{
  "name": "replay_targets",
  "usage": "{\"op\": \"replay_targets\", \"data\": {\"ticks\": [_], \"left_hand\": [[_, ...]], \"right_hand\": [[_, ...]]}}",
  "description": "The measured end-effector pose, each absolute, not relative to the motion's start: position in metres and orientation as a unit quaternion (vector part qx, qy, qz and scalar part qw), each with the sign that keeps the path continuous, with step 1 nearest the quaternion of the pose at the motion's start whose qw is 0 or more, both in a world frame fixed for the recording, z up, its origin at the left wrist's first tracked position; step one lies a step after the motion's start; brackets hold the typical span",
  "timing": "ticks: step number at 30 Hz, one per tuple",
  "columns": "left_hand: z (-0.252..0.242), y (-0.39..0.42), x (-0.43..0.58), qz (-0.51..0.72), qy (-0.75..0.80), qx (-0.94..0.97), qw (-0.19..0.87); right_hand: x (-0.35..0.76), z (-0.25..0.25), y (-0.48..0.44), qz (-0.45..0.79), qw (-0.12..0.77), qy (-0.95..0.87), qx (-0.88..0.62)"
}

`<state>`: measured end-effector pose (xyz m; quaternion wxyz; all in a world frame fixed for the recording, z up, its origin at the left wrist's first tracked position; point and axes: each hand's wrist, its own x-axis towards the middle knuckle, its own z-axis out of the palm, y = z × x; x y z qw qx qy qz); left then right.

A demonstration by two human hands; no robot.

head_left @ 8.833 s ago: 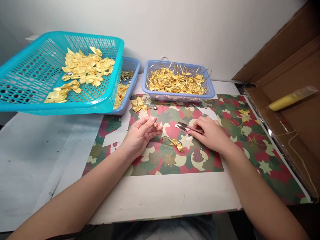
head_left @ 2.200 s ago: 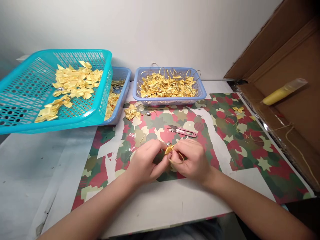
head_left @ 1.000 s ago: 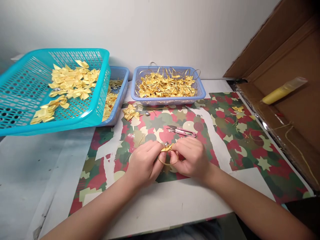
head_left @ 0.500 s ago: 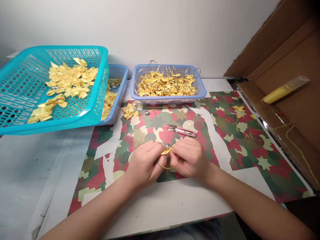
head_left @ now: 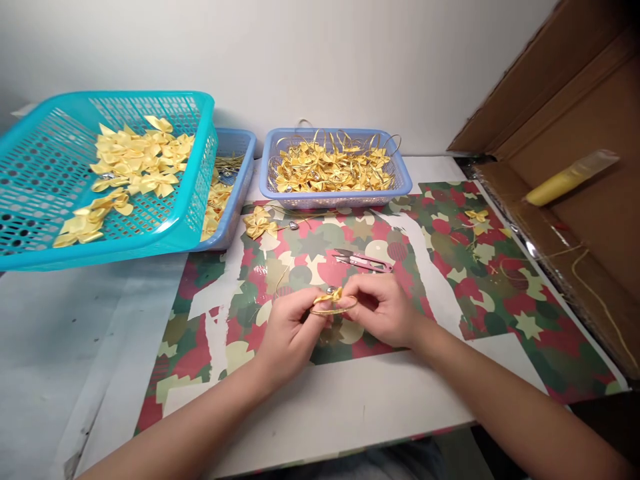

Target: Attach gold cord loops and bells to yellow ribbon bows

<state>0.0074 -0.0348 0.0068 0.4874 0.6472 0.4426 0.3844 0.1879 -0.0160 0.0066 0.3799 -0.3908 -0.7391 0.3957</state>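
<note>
Between my two hands is a small yellow ribbon bow (head_left: 336,294) with a silver bell (head_left: 331,290) on it and a loop of gold cord (head_left: 334,311) hanging toward me. My left hand (head_left: 295,325) is closed, pinching the bow's left side between thumb and fingers. At the bow's right side, my right hand (head_left: 383,310) pinches the bow and cord with thumb and forefinger. Pink thread snips (head_left: 365,261) lie just beyond my right hand. Farther back on the left, several yellow bows (head_left: 259,223) rest on the patterned sheet beside another silver bell (head_left: 293,226).
A turquoise basket (head_left: 197,193) of yellow bows stands at the left, overlapping a blue basket (head_left: 241,190). Another blue basket (head_left: 336,196), full of corded bows, stands at the back. At the right, a cardboard box (head_left: 560,100) has a yellow tube (head_left: 565,183) against it.
My hands have turned slightly and loosened around the bow, so more of it shows. The cord loop has tipped up and flattened from view. The baskets and snips stay in place.
</note>
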Motion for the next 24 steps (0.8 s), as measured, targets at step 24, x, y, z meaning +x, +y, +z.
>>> {"op": "replay_targets", "data": {"ticks": [24], "left_hand": [[0.004,-0.03,0.011,0.378,0.513,0.406,0.655]], "right_hand": [[0.205,0.028,-0.017,0.246,0.321,-0.814,-0.417]]}}
